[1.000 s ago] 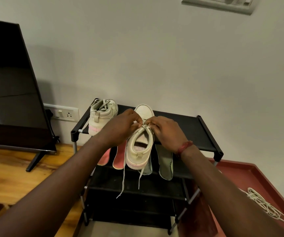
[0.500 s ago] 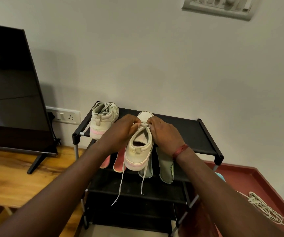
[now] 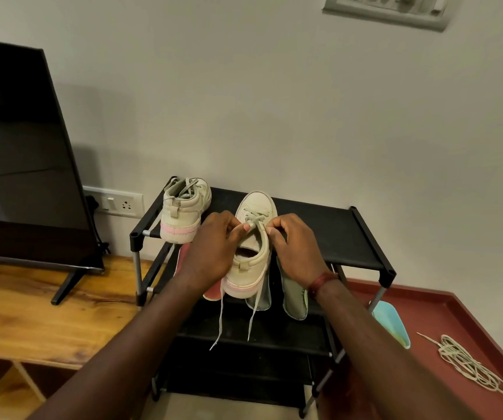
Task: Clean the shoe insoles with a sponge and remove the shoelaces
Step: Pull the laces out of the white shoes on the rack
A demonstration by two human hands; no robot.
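Left hand (image 3: 214, 250) and right hand (image 3: 295, 247) pinch the pale flat shoelace (image 3: 253, 220), now looser across the cream leather sneaker (image 3: 245, 269); unlacing advances.

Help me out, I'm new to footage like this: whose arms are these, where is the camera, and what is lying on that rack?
No machine here: a person works with bare hands. The one camera sits on their head, looking forward and down, so both arms enter from below. The left hand and right hand each have a pinching grip on the lace of a pale shoe that rests on a black rack; its lace ends hang over the front. Pink and grey insoles lie under it, a second shoe stands at the rack's back left, and a loose bundle of laces lies on the right.
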